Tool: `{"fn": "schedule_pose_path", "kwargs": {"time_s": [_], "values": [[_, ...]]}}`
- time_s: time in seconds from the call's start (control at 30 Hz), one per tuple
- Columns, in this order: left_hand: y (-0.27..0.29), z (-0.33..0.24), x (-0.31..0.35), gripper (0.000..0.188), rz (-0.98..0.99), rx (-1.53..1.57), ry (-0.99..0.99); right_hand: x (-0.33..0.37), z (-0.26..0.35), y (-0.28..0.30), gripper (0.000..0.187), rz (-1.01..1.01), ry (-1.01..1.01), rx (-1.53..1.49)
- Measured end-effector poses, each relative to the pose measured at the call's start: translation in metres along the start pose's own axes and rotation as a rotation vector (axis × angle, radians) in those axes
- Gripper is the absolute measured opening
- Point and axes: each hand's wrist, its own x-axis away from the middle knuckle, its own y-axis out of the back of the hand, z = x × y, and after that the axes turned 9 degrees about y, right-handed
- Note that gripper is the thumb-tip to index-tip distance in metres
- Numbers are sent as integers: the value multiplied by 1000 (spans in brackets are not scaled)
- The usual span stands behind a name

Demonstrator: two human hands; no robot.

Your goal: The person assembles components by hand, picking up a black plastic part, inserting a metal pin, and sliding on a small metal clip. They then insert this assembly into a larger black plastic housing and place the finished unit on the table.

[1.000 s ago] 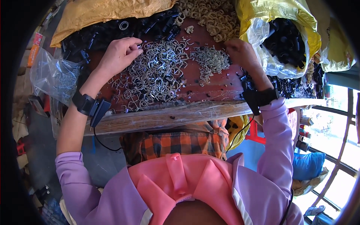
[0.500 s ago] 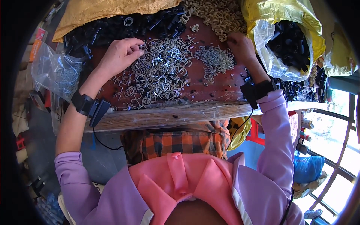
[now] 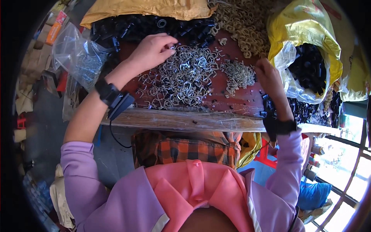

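My left hand point(image 3: 154, 51) is over the far left edge of a heap of bent silver metal clips point(image 3: 189, 71). Its thumb and fingers are drawn together, and whatever lies between them is too small to make out. On the right, my right hand point(image 3: 268, 77) has curled fingers. It rests beside a small heap of tiny pale metal pieces point(image 3: 239, 75), close to the near end of a pile of tan loop-shaped pieces point(image 3: 249, 33). Its fingertips are mostly hidden, so what they pinch cannot be seen.
Black plastic parts point(image 3: 131, 29) lie at the back left under an orange-yellow sack point(image 3: 147, 9). A clear bag point(image 3: 83, 58) stands at the left. At the right, a yellow bag point(image 3: 307, 23) holds black parts. A wooden edge point(image 3: 185, 119) borders the red tabletop point(image 3: 228, 101).
The whole view has shifted and tilted, so the table appears farther right. My right hand has drawn slightly back from the tan pieces. My left hand stays by the clip heap's far left edge.
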Motion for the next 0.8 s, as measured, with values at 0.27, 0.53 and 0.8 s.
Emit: {"fn": "schedule_pose_path", "kwargs": {"time_s": [0.27,0.53,0.8], "values": [[-27,-2,-44,24,44,-228,-238,49,40,20,6,41,-165,-390],[-19,3,-41,21,6,-121,-205,56,59,16,5,5,-262,-697],[-7,-49,16,15,276,1151,489,53,96,-23,10,-15,-198,-1008]]}}
